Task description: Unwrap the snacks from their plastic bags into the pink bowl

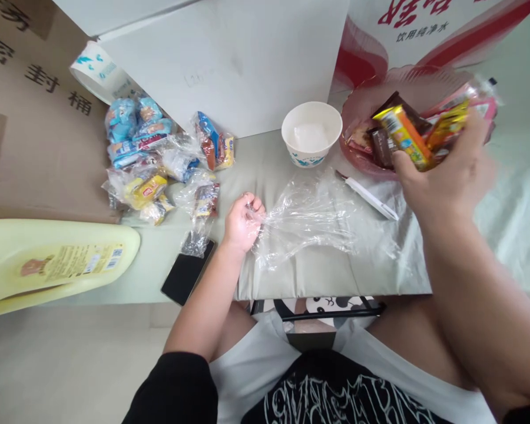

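My left hand [244, 221] is closed on the gathered end of a clear plastic bag [311, 221], which lies spread over the cloth in front of me. Over a pink translucent bowl [353, 156] of wrapped snacks, my right hand [450, 165] has its thumb against a yellow and orange snack packet [404, 135]. A second yellow packet [448, 126] sits by its fingers, which are partly hidden and slightly blurred. Beside the bowl lies a white pen-like tool [371, 197]. A white paper bowl [311, 132] stands upright between my hands, farther back.
Several clear bags of snacks [148, 188] are heaped at the left. Near them lie a black phone [186, 272] and a large pale yellow bottle [62, 265]. Another paper bowl [99, 70] leans on its side. Cardboard [39, 129] and white boxes [229, 65] wall the back and left.
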Demonstrator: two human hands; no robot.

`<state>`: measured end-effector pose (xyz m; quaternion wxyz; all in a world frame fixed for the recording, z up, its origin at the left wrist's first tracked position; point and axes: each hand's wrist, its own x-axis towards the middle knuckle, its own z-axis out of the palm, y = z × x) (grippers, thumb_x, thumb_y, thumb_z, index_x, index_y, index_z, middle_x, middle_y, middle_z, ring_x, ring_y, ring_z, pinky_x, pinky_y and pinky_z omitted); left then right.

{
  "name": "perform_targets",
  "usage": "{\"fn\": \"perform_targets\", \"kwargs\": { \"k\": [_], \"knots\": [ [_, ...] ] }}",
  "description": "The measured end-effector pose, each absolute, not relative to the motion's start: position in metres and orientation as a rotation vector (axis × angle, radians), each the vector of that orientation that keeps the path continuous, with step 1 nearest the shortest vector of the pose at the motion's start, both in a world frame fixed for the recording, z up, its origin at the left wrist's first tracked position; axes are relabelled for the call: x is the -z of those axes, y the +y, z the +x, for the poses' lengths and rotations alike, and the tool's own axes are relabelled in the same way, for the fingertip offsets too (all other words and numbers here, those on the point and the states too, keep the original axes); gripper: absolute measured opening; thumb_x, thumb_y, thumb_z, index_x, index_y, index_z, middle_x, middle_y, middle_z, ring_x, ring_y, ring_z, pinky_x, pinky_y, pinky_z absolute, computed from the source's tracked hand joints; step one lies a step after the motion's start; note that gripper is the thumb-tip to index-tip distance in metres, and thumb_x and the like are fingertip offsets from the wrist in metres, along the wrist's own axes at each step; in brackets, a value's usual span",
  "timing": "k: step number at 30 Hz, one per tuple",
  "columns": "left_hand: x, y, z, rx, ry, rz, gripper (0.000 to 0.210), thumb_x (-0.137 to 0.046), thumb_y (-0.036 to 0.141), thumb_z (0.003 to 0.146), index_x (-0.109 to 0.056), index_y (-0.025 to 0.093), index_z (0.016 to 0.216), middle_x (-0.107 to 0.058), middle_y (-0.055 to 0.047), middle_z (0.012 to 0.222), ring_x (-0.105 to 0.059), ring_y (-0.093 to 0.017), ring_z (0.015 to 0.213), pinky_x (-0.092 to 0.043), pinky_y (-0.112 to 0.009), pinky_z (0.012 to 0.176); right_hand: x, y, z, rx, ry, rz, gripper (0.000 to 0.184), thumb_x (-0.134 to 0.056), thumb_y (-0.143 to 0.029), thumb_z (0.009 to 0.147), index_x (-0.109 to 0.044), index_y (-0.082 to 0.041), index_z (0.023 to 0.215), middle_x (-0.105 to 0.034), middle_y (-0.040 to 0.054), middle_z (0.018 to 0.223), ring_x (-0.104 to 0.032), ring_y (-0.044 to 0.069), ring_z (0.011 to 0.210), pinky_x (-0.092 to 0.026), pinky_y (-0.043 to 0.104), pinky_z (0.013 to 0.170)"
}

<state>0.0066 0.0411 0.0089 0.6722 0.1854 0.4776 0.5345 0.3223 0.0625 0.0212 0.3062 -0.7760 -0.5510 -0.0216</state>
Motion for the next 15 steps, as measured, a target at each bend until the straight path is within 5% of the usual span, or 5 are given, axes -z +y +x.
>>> {"fn": "perform_targets", "kwargs": {
  "k": [5,10,15],
  "knots": [
    [-0.009,0.041,0.006,-1.200,1.076,0.424,0.032,-0.059,0.025,0.087,-0.035,0.021,0.066,-0.036,0.004,0.061,-0.036,-0.007,0.048,-0.035,-0.020,0.048,-0.017,0.059,0.316,0.221,-1.553,-1.983,0.055,-0.067,-0.041,0.084,-0.060,-0.021,0.135,-0.061,0.0169,0.139,-0.051,0.041,0.123,-0.035,0.065,0.094],
    [-0.011,0.042,0.006,-1.218,1.076,0.365,0.028,-0.056,0.021,0.085,-0.037,0.020,0.064,-0.036,0.004,0.060,-0.036,-0.007,0.048,-0.034,-0.019,0.047,-0.015,0.043,0.310,0.275,-1.699,-1.564,0.029,-0.059,-0.029,0.090,-0.070,-0.021,0.116,-0.066,0.0156,0.126,-0.055,0.041,0.124,-0.035,0.065,0.102],
    [-0.010,0.042,0.004,-1.202,1.081,0.402,0.028,-0.059,0.022,0.084,-0.039,0.019,0.064,-0.038,0.004,0.060,-0.036,-0.007,0.048,-0.033,-0.018,0.046,-0.020,0.024,0.289,-0.050,-1.892,-1.171,0.052,-0.059,-0.024,0.088,-0.050,-0.027,0.140,-0.057,0.0161,0.138,-0.056,0.037,0.130,-0.046,0.058,0.105]
  ]
}}
